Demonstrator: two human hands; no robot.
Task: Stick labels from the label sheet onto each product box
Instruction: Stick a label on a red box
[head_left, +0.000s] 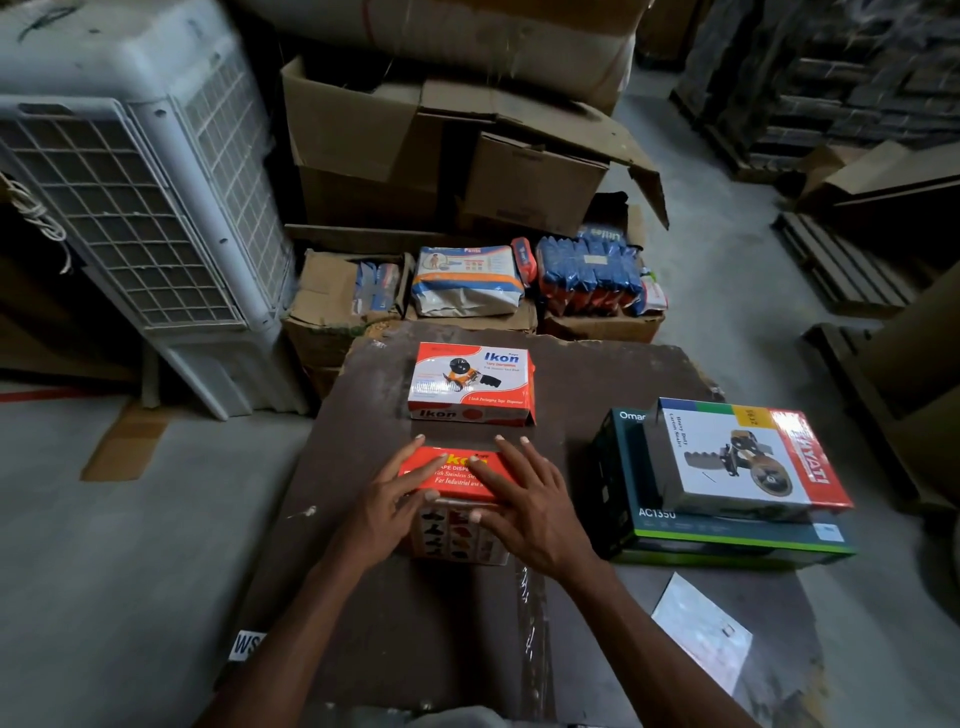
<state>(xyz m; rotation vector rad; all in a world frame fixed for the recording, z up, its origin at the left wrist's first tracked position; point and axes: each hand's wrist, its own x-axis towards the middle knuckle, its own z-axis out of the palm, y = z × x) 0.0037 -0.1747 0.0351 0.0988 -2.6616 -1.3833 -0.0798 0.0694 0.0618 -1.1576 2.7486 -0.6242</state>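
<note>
We take the near Ikon box (457, 480) as our landmark: an orange tape-dispenser carton that sits near the middle of the dark brown counter (374, 613). Our left hand (387, 499) lies on its left half and our right hand (524, 501) on its right half, both with fingers straight and spread wide, pressing flat on the top face; the thumbs rest against the side that faces us. Neither hand grips anything.

Just beyond this box, apart from it, a second Ikon box (472, 382) lies with its picture side up. To the right of our landmark, a dark green box (727, 535) marked AC1350 carries a shrink-wrapped carton sealer box (748, 457) stacked on top of it. Nearer to us and to the right of the landmark, the label sheet (701, 631) lies flat on the counter, pale and glossy; we cannot tell how many labels are on it.

Beyond the counter's far edge stand open cardboard cartons (415, 135) and packaged goods, and to the far left a white air cooler (135, 197).
</note>
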